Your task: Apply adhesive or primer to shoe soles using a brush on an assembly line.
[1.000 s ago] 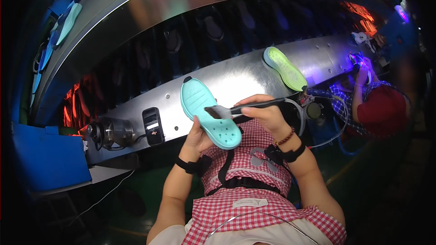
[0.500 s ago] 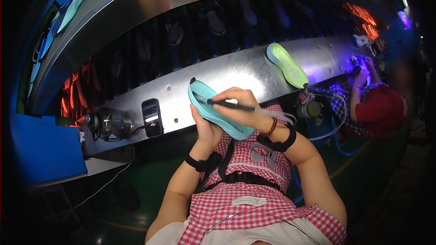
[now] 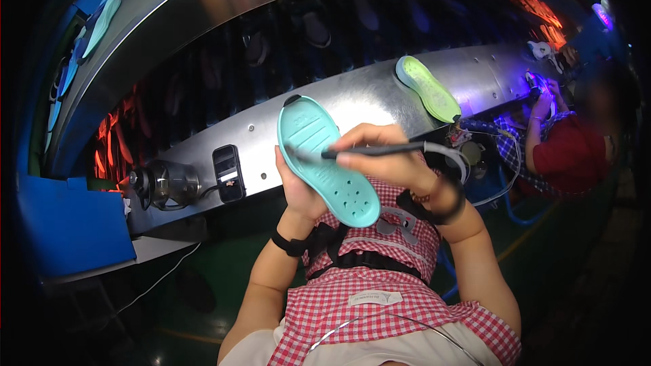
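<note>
My left hand [image 3: 302,191] grips the edge of a turquoise shoe sole [image 3: 339,186] from below and from the side. The sole's inner face, with grooves and several small holes, is turned up toward me, and a black piece sits at its far tip. Between the fingers of my right hand [image 3: 397,166] is a black-handled brush [image 3: 383,150], with a pale tube behind the handle. Its blurred tip is over the sole's middle, touching or just above it. A yellow-green sole [image 3: 428,91] lies on the metal bench to the right.
The metal bench [image 3: 263,142] curves along a dark rack with more soles. On it are a black tray [image 3: 228,173] and a clear-walled pot [image 3: 171,185]. A blue box [image 3: 74,220] stands left; a co-worker in red [image 3: 568,159] works at the right. A hose [image 3: 500,196] hangs beside me.
The sole has tilted so that its inner face shows more fully. My right hand has shifted slightly right, still holding the brush, whose tip has moved lower over the sole.
</note>
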Tool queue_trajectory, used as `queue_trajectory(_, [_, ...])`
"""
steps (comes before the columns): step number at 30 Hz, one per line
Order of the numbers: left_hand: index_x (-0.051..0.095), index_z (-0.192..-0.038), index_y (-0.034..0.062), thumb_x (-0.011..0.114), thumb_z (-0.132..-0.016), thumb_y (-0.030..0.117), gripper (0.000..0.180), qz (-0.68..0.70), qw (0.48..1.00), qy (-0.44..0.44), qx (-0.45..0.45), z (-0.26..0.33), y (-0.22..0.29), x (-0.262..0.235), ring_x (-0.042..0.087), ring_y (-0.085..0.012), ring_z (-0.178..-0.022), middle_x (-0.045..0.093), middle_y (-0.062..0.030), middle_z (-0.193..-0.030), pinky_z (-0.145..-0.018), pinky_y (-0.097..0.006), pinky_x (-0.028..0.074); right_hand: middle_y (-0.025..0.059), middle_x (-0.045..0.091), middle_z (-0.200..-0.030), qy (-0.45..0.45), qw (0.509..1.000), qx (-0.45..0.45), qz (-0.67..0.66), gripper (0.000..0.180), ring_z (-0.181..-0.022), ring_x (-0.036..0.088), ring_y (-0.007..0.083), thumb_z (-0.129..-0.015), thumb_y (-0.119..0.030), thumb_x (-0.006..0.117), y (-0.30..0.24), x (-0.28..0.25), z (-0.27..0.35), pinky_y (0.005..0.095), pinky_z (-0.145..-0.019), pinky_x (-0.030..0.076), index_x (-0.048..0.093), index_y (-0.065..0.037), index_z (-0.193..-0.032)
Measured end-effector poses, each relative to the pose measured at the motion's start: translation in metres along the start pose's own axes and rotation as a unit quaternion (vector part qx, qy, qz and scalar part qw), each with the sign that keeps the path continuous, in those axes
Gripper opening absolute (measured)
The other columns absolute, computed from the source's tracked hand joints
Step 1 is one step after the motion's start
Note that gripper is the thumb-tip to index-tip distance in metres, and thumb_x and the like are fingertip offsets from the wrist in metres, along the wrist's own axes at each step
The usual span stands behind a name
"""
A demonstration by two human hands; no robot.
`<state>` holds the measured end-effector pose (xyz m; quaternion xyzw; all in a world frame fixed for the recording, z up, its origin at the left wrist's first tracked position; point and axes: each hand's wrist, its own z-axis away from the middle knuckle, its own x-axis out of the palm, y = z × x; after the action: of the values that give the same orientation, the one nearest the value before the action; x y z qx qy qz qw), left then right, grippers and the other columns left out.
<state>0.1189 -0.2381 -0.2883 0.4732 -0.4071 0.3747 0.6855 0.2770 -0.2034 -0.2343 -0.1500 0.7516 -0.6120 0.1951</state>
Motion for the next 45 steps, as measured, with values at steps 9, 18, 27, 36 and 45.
queue_trajectory(9, [0.040, -0.126, 0.0065, 0.020, -0.082, 0.067, 0.077, -0.046, 0.995, -0.017, 0.087, 0.003, 0.017, 0.006, 0.057, -0.0302, -0.087, 0.055, -0.0173, -0.107, -0.078, -0.043, 0.047, 0.0084, 0.065, -0.083, -0.053, 0.995, 0.040, -0.078, 0.018, -0.079, 0.061, 0.0122, -0.071, -0.005, 0.069, -0.009, -0.004, 0.014, 0.0245, -0.072, 0.048, 0.067, -0.003, -0.088])
queue_trajectory(18, [0.048, -0.114, 0.0059, 0.010, -0.077, 0.073, 0.086, -0.071, 0.971, 0.013, 0.229, 0.001, 0.034, 0.020, 0.058, -0.0284, -0.074, 0.058, -0.0162, -0.089, -0.066, -0.040, 0.049, 0.0105, 0.065, -0.089, -0.113, 0.983, -0.145, 0.018, 0.019, -0.083, 0.062, 0.0185, -0.070, 0.000, 0.069, -0.005, -0.002, 0.025, 0.0285, -0.075, 0.049, 0.066, -0.002, -0.089])
queue_trajectory(27, [0.045, -0.119, 0.0057, 0.015, -0.077, 0.074, 0.085, -0.137, 0.955, -0.042, 0.260, 0.005, 0.048, 0.021, 0.056, -0.0286, -0.079, 0.054, -0.0178, -0.092, -0.071, -0.042, 0.048, 0.0124, 0.063, -0.095, -0.124, 0.984, -0.114, -0.054, 0.019, -0.090, 0.060, 0.0164, -0.071, 0.004, 0.067, 0.007, -0.005, 0.027, 0.0283, -0.080, 0.049, 0.065, 0.000, -0.089])
queue_trajectory(36, [0.024, -0.136, 0.0051, 0.027, -0.087, 0.057, 0.072, 0.014, 0.995, 0.024, 0.097, 0.032, 0.018, 0.029, 0.048, -0.0369, -0.109, 0.038, -0.0199, -0.130, -0.092, -0.051, 0.038, 0.0163, 0.063, -0.096, -0.001, 0.902, 0.073, -0.426, 0.017, -0.086, 0.062, 0.0176, -0.079, 0.001, 0.060, 0.004, 0.013, 0.035, 0.0270, -0.078, 0.050, 0.058, 0.003, -0.096])
queue_trajectory(45, [0.042, -0.123, -0.0016, 0.034, -0.090, 0.040, 0.053, -0.169, 0.983, -0.068, 0.006, 0.021, 0.041, 0.008, 0.061, -0.0296, -0.091, 0.056, -0.0203, -0.108, -0.080, -0.040, 0.050, 0.0101, 0.066, -0.088, -0.066, 0.994, 0.030, -0.084, 0.020, -0.076, 0.063, 0.0124, -0.073, 0.001, 0.066, -0.018, -0.002, 0.028, 0.0217, -0.065, 0.050, 0.064, 0.001, -0.093])
